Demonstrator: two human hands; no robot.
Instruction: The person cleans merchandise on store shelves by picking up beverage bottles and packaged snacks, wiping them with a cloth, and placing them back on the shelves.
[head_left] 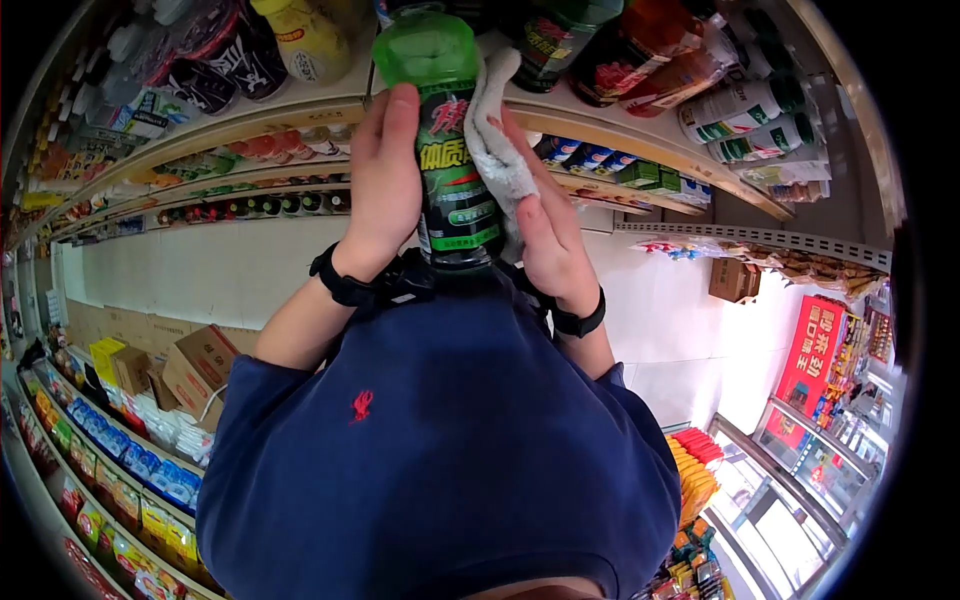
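Glossy plastic bottle point(458, 165), rough matt cloth point(497, 160), smooth matt fabric shirt point(440, 440), matt cardboard box point(200, 366)

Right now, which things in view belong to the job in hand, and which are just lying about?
In the job:
left hand; right hand
green-topped bottle between them
pale cloth under right hand

Lying about:
yellow container
cardboard boxes
red banner

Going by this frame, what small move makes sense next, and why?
Probably slide the cloth along the side of the green-capped bottle with the right hand. The cloth lies between that hand and the bottle, and the left hand holds the opposite side, which should steady it.
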